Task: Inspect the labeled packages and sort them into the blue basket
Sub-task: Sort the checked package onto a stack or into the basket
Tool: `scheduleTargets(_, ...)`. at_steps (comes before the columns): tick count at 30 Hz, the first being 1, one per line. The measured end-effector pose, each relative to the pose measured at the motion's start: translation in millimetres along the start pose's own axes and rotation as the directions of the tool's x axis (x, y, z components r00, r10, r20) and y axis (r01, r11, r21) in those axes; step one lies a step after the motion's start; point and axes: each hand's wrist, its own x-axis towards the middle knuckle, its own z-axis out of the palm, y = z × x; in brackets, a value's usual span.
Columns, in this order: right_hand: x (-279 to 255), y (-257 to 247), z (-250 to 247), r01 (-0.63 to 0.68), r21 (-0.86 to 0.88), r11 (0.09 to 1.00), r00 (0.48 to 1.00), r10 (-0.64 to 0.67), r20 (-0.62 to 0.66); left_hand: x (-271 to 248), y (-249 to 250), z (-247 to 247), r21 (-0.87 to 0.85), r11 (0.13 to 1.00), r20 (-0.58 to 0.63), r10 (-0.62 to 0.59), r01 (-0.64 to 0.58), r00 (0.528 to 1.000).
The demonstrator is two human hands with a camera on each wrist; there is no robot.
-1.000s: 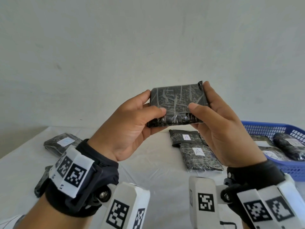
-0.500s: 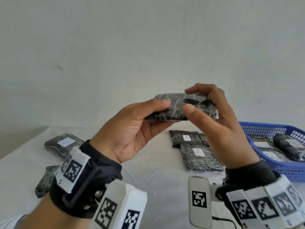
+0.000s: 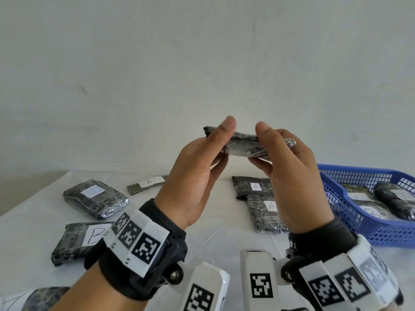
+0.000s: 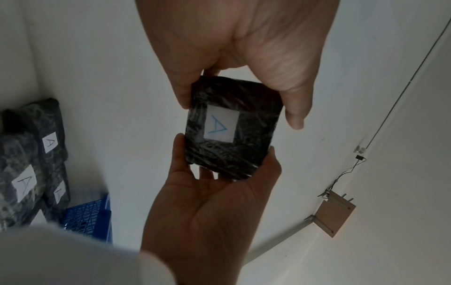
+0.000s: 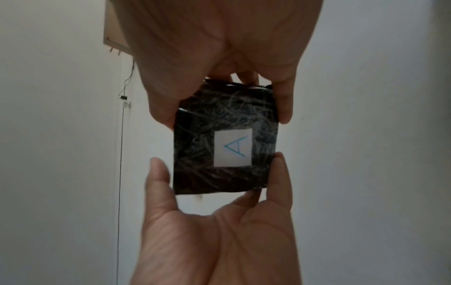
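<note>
Both hands hold one black plastic-wrapped package (image 3: 243,146) in the air above the table, flat and edge-on in the head view. My left hand (image 3: 221,144) grips its left end, thumb on top and fingers beneath. My right hand (image 3: 260,145) grips the right end the same way. The wrist views show the package's underside (image 4: 246,154) (image 5: 195,154) with a white label (image 4: 220,125) (image 5: 233,147) marked A in blue. The blue basket (image 3: 350,212) (image 4: 90,217) stands on the table at the right with labeled packages (image 3: 395,198) inside, one marked B (image 3: 370,212).
More black packages lie on the white table (image 3: 213,234): two marked A (image 3: 253,187) (image 3: 267,212) under my hands, a thin one marked B (image 3: 147,184), a bulky one (image 3: 94,196) and another B (image 3: 83,239) at the left. A plain wall (image 3: 202,63) rises behind.
The package has been tipped from facing me broadside to lying flat and edge-on, its label side now turned down. Both hands kept hold while my fingers shifted around it.
</note>
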Motion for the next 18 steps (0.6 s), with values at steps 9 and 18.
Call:
scheduleTargets(9, 0.4, 2.9, 3.3, -0.054, -0.052, 0.997, 0.998, 0.053, -0.034, 1.5, -4.7, 1.9, -0.015, 1.000, -0.034, -0.003, 0.003, 0.999)
scheduleTargets(18, 6.0, 0.7, -16.7, 0.103, -0.217, 0.971, 0.990, -0.079, 0.117, 7.7, 1.1, -9.4, -0.194, 0.975, -0.156, -0.143, 0.111, 0.977)
